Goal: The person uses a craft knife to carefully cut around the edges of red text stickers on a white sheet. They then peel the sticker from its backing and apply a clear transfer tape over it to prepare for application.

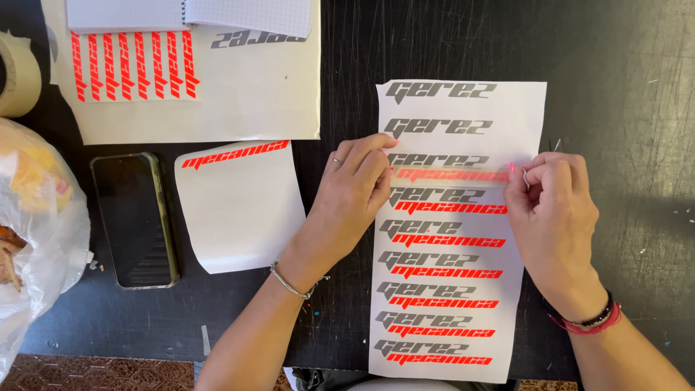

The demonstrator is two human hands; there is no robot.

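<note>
1. My left hand point(351, 190) and right hand point(552, 210) stretch a thin strip of clear transfer tape point(452, 174) between them; it carries an orange vinyl word. It lies across the long white sheet point(521, 108), at the third grey word from the top.
2. The fingers point(373, 170) of my left hand are pinched shut on the strip's left end, and those of my right are closed on its right end.
3. I judge the strip almost weightless, limp and tacky on one face. It would curl or stick to itself if let slack, so the ends are the place to hold, taut and level.
4. The cut letters look thin and easy to crease or tear.
5. The sheet is smooth backing paper, flat, light, and likely to slide on the black surface point(630, 87), which is scratched and matt.
6. Left of my hand lie a smaller curled white sheet point(242, 217) with one orange word, a dark phone point(135, 219), a crinkled plastic bag point(43, 239) and a roll of tape point(16, 72). Above them sits a larger sheet point(239, 94) of orange words.
</note>
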